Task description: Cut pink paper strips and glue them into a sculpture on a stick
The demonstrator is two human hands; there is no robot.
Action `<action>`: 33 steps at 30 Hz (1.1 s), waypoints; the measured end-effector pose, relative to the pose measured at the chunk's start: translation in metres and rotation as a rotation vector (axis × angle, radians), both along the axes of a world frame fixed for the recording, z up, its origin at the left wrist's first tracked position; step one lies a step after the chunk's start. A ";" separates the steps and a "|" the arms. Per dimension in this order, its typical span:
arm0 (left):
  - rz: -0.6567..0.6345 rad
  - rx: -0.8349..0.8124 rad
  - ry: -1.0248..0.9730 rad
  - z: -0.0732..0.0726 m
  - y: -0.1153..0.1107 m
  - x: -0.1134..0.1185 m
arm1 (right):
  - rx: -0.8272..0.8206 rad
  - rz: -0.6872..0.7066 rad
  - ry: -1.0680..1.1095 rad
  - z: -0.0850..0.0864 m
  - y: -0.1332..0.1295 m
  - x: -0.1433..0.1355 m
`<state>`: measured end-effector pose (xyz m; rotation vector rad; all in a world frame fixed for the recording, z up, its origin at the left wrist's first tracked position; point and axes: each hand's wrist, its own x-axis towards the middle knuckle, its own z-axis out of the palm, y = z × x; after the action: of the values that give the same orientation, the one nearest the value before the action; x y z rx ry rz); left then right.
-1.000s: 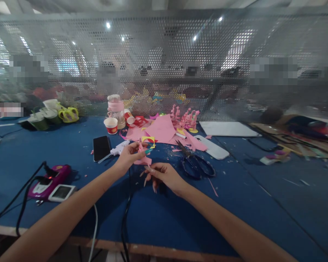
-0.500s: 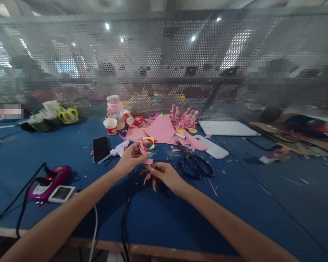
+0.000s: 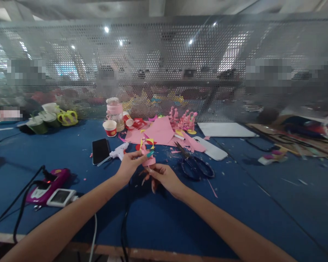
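Between my hands, above the blue table, is a small pink paper piece with a curled upper part and a rounded base. The fingers of my left hand pinch it from the left. My right hand has thumb and finger closed at its lower edge, with the other fingers curled below. Just behind lies a yellow paper scrap with red bits. Dark-handled scissors lie to the right of my right hand. A white glue gun rests left of my left hand, beside a black phone.
Pink paper sheets and several pink paper figures lie at the back, near a jar and a paper cup. A white phone is at right. A purple power strip with cables sits at left. A perforated screen stands behind.
My left hand has turned the pink paper piece, so more of its curled top and base shows. My right fingers stay at its lower edge. The view has shifted slightly.
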<state>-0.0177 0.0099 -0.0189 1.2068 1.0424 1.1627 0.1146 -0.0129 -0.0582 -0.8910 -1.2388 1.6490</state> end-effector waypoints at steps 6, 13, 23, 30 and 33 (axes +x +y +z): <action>0.035 0.028 -0.022 0.002 -0.002 0.000 | 0.028 0.010 -0.044 -0.001 0.001 0.000; 0.055 0.031 0.034 0.000 0.002 -0.004 | 0.053 0.034 -0.067 -0.001 0.000 -0.002; 0.092 0.005 -0.120 0.000 0.006 -0.004 | 0.040 0.013 -0.049 -0.001 0.001 -0.003; 0.095 -0.114 -0.243 -0.001 0.002 0.000 | 0.024 0.012 -0.033 0.000 0.001 -0.004; 0.065 -0.131 -0.272 0.001 0.000 0.001 | 0.025 0.006 -0.034 0.000 0.001 -0.004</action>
<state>-0.0162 0.0103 -0.0183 0.8898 0.9409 1.2496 0.1106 -0.0124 -0.0582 -0.9045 -1.2836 1.6259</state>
